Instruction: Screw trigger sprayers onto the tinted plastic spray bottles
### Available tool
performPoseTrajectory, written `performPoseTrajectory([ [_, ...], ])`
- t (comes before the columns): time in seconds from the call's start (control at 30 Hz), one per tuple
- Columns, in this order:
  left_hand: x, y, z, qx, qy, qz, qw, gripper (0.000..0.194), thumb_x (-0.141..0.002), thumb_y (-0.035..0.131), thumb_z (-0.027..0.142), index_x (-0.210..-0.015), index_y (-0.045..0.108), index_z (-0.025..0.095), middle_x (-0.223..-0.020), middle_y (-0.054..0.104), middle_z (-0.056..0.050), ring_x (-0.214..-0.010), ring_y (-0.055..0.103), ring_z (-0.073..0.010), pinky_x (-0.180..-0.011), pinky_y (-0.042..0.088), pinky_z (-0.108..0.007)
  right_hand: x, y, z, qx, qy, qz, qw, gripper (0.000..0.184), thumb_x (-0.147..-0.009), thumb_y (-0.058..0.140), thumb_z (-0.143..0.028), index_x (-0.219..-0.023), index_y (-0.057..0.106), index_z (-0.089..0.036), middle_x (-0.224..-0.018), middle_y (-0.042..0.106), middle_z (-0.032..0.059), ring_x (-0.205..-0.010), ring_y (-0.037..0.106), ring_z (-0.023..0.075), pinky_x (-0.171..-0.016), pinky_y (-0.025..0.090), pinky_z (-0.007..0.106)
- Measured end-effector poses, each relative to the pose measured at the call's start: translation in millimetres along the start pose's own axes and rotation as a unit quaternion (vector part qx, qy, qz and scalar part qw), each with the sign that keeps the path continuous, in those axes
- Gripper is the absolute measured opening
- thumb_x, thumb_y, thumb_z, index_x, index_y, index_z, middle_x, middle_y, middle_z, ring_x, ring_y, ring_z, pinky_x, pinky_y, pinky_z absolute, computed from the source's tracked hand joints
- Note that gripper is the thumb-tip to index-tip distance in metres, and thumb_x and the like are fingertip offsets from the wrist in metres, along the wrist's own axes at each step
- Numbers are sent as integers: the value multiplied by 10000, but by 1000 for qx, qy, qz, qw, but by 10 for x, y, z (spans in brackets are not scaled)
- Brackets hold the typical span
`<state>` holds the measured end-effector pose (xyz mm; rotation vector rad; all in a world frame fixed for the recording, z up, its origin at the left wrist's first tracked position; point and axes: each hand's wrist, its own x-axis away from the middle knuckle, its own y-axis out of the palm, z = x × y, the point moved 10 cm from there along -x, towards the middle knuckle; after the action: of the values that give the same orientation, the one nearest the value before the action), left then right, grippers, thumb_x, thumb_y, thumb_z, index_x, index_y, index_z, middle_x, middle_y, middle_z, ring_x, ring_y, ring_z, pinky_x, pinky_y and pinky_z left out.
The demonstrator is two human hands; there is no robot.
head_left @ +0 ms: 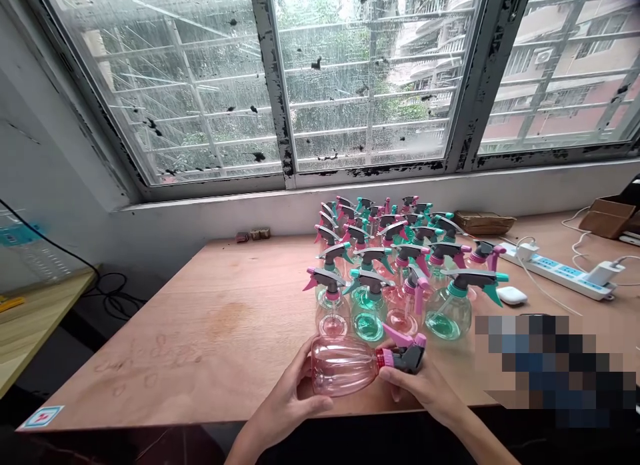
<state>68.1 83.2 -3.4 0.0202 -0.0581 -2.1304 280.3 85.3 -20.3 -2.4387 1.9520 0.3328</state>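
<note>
A clear pink spray bottle (pixel 345 366) lies sideways in the air above the table's front edge, held between both hands. My left hand (pixel 295 392) is wrapped round its base end. My right hand (pixel 417 384) grips it at the neck, by the black and pink trigger head (pixel 407 353), which points right. Just behind stand several upright spray bottles in close rows, among them a pink one (pixel 333 316), a green one (pixel 369 318) and a larger green one (pixel 447 315) at the right end of the front row.
The wooden table (pixel 225 332) runs along a window wall. To the right are a white power strip (pixel 560 270) with plugs, a white earbud case (pixel 511 296) and a brown wrapped package (pixel 484 224). Small brown blocks (pixel 259 234) sit at the back edge. A blurred patch covers the right front.
</note>
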Motion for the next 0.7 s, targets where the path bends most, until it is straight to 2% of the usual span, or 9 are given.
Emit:
performPoseTrajectory([
  [0.07,-7,-3,-14,6,-2,3,1000,981,-798,909,336,-1602,348,305,-1707,386,-108,-1618,199,-401,-1296,307,-538,1,-15,30,5,-5,6,1000,380,-928,810,-542,-880,726,-175,-556,614,-27,-522,550,167,-556,450,286],
  [0.2,-3,-8,-12,9,5,2,1000,927,-814,897,332,-1581,376,321,-1684,420,-99,-1610,235,-391,-1281,338,-518,-2,-45,57,8,-8,24,1000,405,-922,815,-554,-990,713,-168,-558,620,-34,-515,552,170,-554,438,287],
  [0.37,8,25,30,-15,12,-11,1000,1012,-870,850,314,-1648,205,385,-1721,355,-86,-1600,277,-376,-1268,363,-516,-5,-54,49,4,-7,30,1000,423,-910,816,-566,-1029,655,-194,-561,599,-60,-461,535,155,-497,421,266],
  [0.5,15,32,55,-40,28,-12,999,1009,-923,791,349,-1671,114,383,-1736,323,-94,-1596,299,-356,-1289,325,-507,1,-21,26,1,-4,10,1000,393,-919,814,-540,-988,654,-187,-522,591,-63,-456,518,146,-501,415,258],
  [0.63,27,-3,5,-50,16,-6,999,1145,-860,856,353,-1680,57,356,-1748,295,-102,-1601,285,-359,-1307,289,-513,7,15,4,-3,3,-14,1000,363,-926,819,-504,-948,680,-170,-541,602,-45,-499,518,148,-536,428,264],
  [0.7,32,-14,-1,-54,11,-6,998,1148,-843,866,381,-1682,84,332,-1753,281,-100,-1616,238,-359,-1318,265,-506,7,24,0,-6,6,-20,1000,358,-923,823,-498,-932,683,-169,-558,601,-42,-517,520,149,-548,438,266],
])
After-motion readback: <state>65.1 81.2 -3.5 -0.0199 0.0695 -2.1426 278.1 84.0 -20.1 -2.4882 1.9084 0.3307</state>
